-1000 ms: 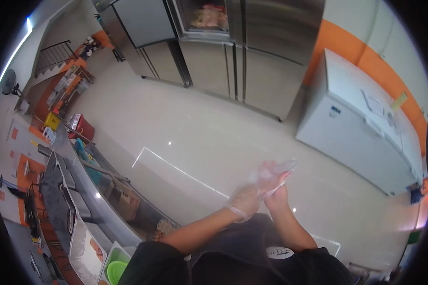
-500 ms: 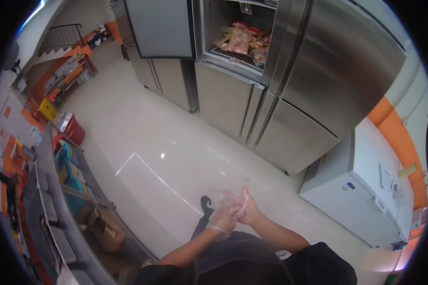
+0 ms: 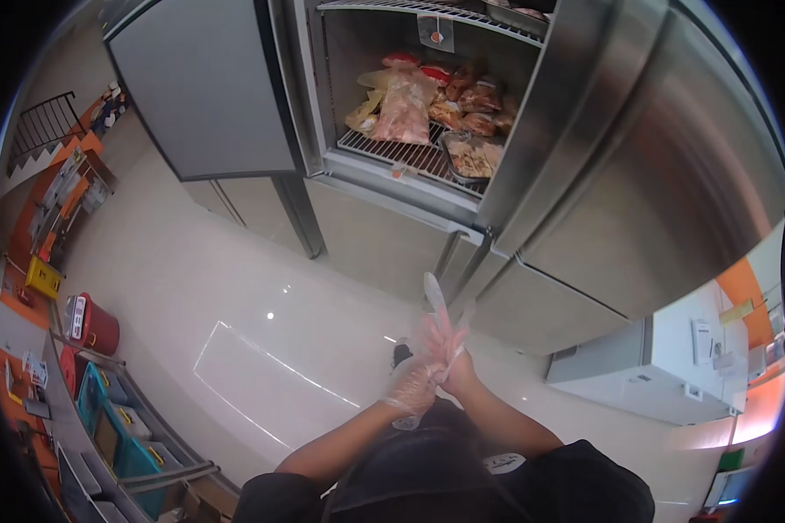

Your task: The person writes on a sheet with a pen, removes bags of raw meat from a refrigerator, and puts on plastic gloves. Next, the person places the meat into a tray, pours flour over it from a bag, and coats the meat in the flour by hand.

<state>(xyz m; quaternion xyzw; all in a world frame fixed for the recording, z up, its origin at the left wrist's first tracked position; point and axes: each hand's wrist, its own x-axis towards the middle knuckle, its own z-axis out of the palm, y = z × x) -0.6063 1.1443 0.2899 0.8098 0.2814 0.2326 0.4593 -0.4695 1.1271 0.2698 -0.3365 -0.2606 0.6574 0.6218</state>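
My left hand (image 3: 412, 389) wears a clear plastic glove, and its fingers are closed on the cuff of a second clear glove. That glove (image 3: 433, 294) is partly over my right hand (image 3: 450, 349), whose fingers are stretched out and apart inside it. The glove's empty fingertips stick out past my own. Both hands are together in front of my dark apron. Beyond them is a steel refrigerator with its upper door (image 3: 201, 87) open. Bagged meat (image 3: 406, 105) and a tray of food (image 3: 473, 157) rest on its wire rack (image 3: 410, 155).
A white chest freezer (image 3: 602, 375) stands at the right. At the left are a red bin (image 3: 98, 329), a yellow container (image 3: 43, 277) and a counter with teal crates (image 3: 105, 418) below. A stair railing (image 3: 44, 122) is at the far left.
The view has moved up to the open refrigerator, which now appears larger and nearer. My right hand has spread its fingers inside the glove, while my left hand stays at its cuff.
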